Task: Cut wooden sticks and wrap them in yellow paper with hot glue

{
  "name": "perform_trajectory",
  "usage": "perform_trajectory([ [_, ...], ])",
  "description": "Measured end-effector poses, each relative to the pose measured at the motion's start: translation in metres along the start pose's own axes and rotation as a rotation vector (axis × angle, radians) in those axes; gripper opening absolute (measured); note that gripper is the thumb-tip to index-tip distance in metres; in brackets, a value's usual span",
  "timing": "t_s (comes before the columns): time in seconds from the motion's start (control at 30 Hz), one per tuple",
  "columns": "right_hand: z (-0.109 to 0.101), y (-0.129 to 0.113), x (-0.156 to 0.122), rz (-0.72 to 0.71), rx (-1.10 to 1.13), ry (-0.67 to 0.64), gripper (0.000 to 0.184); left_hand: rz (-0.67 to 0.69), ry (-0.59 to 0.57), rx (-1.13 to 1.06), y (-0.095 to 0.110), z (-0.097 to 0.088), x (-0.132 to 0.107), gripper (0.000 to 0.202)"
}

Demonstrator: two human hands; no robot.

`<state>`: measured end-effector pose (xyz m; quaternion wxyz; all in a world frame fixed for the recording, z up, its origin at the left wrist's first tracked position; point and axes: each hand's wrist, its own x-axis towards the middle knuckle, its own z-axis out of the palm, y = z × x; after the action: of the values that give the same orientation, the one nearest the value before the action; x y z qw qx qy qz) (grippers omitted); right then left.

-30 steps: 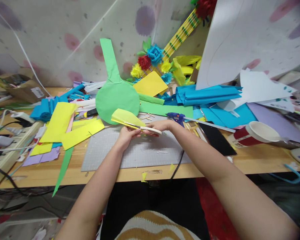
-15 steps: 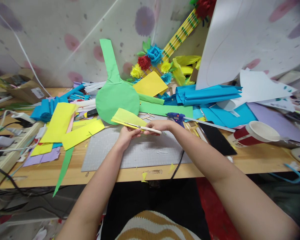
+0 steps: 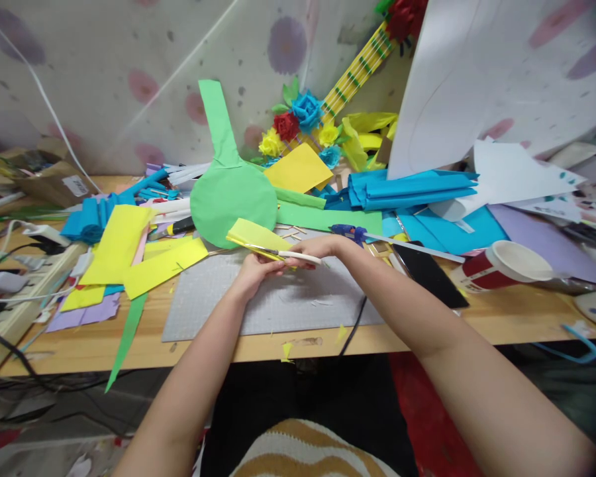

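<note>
My left hand [image 3: 255, 269] pinches the near end of a folded yellow paper piece [image 3: 256, 234] above the grey cutting mat [image 3: 278, 301]. My right hand [image 3: 318, 249] is closed round the white handles of scissors [image 3: 284, 252]. The scissor blades point left and lie along the lower edge of the yellow paper. A large green paddle-shaped paper cutout [image 3: 231, 192] lies just behind the yellow piece.
Yellow sheets [image 3: 129, 248], blue crepe paper [image 3: 407, 187], a blue glue gun [image 3: 350, 231], a black phone [image 3: 430, 275], a tipped red paper cup [image 3: 501, 265] and paper flowers [image 3: 298, 122] crowd the wooden table [image 3: 506, 318]. A power strip with cables [image 3: 14, 291] sits left.
The yellow paper has lowered slightly and the scissor blades have moved further along it. Both hands stay in the same place.
</note>
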<state>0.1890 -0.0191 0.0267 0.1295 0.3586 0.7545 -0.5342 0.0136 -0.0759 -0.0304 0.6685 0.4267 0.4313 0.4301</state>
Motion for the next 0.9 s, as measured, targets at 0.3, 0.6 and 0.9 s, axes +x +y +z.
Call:
perform_trajectory([
  [0.3,0.005,-0.006,0.011,-0.085,0.002,0.001,0.064,0.024,0.004,0.03,-0.001,0.002,0.001,0.047],
  [0.6,0.004,0.002,0.014,-0.093,0.054,0.063,0.046,0.022,-0.011,0.03,0.002,0.004,-0.001,0.045],
  [0.9,0.005,0.004,0.016,-0.09,0.031,0.114,0.045,0.018,-0.016,0.03,0.002,0.003,-0.001,0.045],
])
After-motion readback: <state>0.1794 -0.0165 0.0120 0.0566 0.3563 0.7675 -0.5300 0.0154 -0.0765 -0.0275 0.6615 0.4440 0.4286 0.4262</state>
